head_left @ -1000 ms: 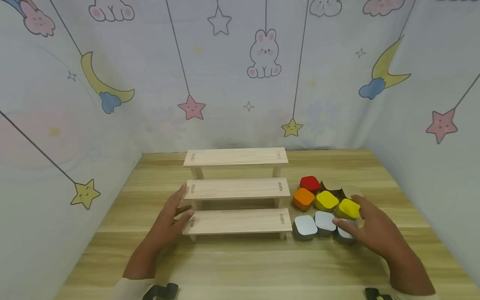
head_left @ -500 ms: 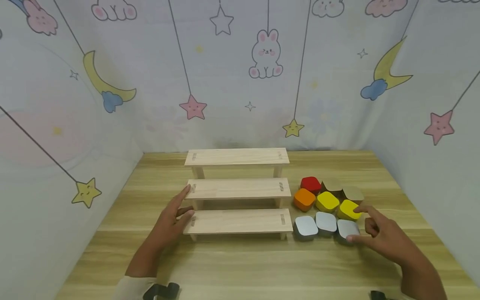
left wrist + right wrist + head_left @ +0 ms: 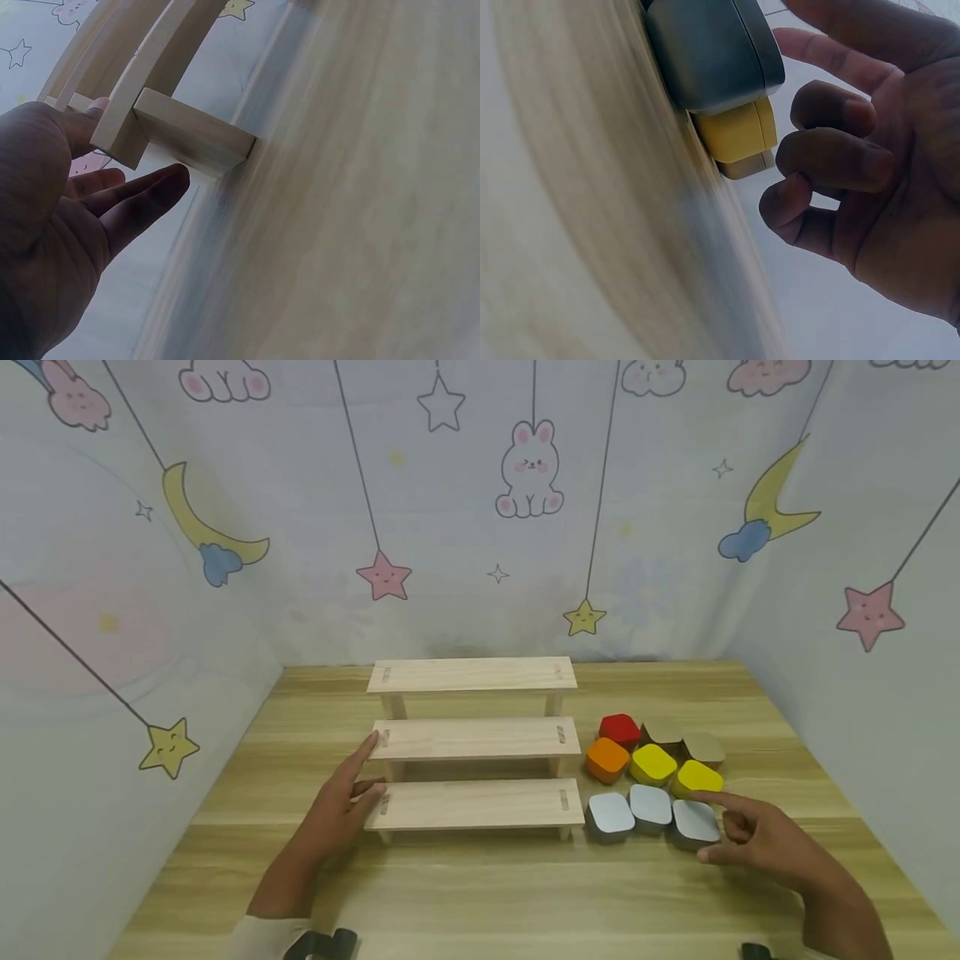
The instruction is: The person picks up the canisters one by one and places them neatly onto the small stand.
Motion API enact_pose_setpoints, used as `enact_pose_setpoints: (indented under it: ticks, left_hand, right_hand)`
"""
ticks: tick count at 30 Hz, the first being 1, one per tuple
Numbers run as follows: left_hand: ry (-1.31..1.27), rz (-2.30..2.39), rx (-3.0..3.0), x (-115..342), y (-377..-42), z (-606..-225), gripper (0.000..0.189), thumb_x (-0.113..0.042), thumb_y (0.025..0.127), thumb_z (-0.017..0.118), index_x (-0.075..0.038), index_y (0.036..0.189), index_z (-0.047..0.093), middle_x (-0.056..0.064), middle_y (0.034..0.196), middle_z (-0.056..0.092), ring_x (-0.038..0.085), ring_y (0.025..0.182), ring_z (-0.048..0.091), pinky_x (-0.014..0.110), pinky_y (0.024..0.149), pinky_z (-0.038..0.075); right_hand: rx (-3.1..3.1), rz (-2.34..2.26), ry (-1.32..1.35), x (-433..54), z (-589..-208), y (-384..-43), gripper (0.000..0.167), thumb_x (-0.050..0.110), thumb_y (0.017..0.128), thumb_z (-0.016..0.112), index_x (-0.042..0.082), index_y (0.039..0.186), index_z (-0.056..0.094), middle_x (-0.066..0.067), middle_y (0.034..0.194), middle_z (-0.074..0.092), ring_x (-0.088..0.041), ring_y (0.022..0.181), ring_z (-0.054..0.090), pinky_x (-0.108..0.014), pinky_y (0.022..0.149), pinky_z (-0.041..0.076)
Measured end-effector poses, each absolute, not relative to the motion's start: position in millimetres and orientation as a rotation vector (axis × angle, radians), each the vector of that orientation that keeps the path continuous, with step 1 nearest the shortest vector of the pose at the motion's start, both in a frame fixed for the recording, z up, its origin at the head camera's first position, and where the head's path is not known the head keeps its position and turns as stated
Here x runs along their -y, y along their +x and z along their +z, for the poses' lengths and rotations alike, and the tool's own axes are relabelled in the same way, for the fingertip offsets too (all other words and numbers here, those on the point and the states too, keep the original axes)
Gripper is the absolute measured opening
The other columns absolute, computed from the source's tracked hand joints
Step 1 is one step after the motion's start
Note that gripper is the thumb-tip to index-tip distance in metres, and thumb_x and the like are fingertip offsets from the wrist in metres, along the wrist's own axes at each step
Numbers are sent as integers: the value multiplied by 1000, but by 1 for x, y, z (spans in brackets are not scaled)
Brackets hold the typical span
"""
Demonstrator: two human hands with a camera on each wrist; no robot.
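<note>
A pale wooden three-step stand (image 3: 472,806) is on the table. My left hand (image 3: 341,806) touches its left end, with the thumb at the front step and the index fingertip at the middle one. The left wrist view shows the thumb over the step (image 3: 124,124) and the other fingers extended beside its leg. My right hand (image 3: 772,843) is at the rightmost grey block (image 3: 694,822), a rounded square with a pale top. Index and thumb are spread around its far and near edges, and the other fingers (image 3: 832,157) are curled, holding nothing.
Two more grey blocks (image 3: 611,816) are to the left in the front row. Behind them are an orange block (image 3: 607,760), two yellow blocks (image 3: 653,764), a red block (image 3: 619,730) and beige-topped ones (image 3: 703,748). A printed cloth (image 3: 465,610) closes off the back.
My right hand has drawn back toward me, its index finger moving off the yellow block to the grey block's far edge. My left hand stays at the stand.
</note>
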State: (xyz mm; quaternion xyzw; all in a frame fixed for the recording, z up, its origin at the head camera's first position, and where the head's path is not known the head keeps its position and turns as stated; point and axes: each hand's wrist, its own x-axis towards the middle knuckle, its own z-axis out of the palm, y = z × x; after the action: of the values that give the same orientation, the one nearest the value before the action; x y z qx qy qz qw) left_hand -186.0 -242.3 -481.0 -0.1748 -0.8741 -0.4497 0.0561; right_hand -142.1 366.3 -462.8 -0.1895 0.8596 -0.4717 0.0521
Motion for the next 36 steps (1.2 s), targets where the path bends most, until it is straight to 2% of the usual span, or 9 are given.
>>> enact_pose_setpoints:
  ticks: [3, 6, 13, 16, 19, 24, 30, 33, 36]
  left_hand:
    - [-548, -1356, 2639, 243, -186, -482, 78, -8, 112, 61, -21, 177, 21, 30, 178, 23, 58, 132, 65, 60, 96, 64]
    - [-553, -1346, 2643, 245, -186, -484, 77, -9, 112, 61, -21, 177, 20, 30, 178, 23, 58, 131, 66, 59, 95, 65]
    - [-541, -1340, 2671, 245, -186, -486, 82, -6, 111, 62, -25, 177, 17, 28, 180, 20, 57, 133, 65, 58, 97, 65]
    - [-544, -1318, 2669, 244, -187, -486, 84, -3, 110, 63, -24, 177, 18, 28, 180, 21, 57, 134, 65, 56, 97, 65]
    - [-542, -1301, 2667, 243, -187, -485, 84, -1, 109, 63, -23, 177, 18, 27, 180, 21, 57, 136, 63, 55, 98, 65]
    - [-535, -1326, 2673, 243, -185, -483, 82, -3, 110, 63, -22, 177, 19, 27, 180, 20, 57, 136, 63, 55, 98, 65]
    - [-500, -1369, 2699, 244, -185, -481, 82, -7, 111, 62, -25, 177, 17, 27, 181, 17, 59, 134, 64, 59, 98, 65]
    - [-495, -1365, 2710, 244, -186, -482, 84, -7, 111, 63, -27, 177, 15, 26, 181, 17, 58, 134, 64, 60, 100, 63]
    - [-493, -1365, 2705, 244, -185, -484, 86, -6, 110, 63, -28, 178, 15, 26, 181, 17, 57, 133, 65, 61, 101, 63]
  right_hand:
    - [-2600, -1453, -594, -368, -465, -144, 69, 1, 87, 89, -2, 150, 61, -12, 68, 24, -12, 52, 28, -29, 44, 33]
    - [-2594, -1457, -605, -372, -470, -147, 69, -1, 86, 88, 8, 150, 65, -10, 66, 29, -9, 52, 31, -28, 43, 33]
    - [-2563, -1437, -574, -379, -476, -151, 67, -1, 89, 86, 23, 149, 66, 9, 68, 42, 0, 55, 40, -25, 43, 38]
    - [-2524, -1432, -542, -381, -476, -151, 66, 0, 92, 84, 27, 149, 65, 12, 72, 46, 0, 53, 42, -25, 40, 42]
    - [-2500, -1415, -512, -381, -474, -152, 64, 3, 95, 82, 26, 150, 63, 12, 74, 48, 0, 51, 43, -26, 39, 43]
    - [-2481, -1377, -440, -379, -472, -153, 61, 7, 95, 84, 12, 150, 59, 11, 75, 51, 1, 52, 42, -23, 40, 44]
    - [-2532, -1329, -486, -378, -472, -152, 64, 6, 95, 83, 0, 150, 51, 9, 76, 61, -2, 59, 51, -24, 48, 45]
    - [-2547, -1339, -508, -380, -471, -151, 62, 5, 95, 82, 3, 148, 52, 8, 75, 64, -1, 59, 52, -25, 49, 47]
    - [-2516, -1377, -497, -383, -470, -149, 61, 4, 96, 81, 20, 148, 55, 8, 76, 66, 0, 57, 52, -26, 48, 49]
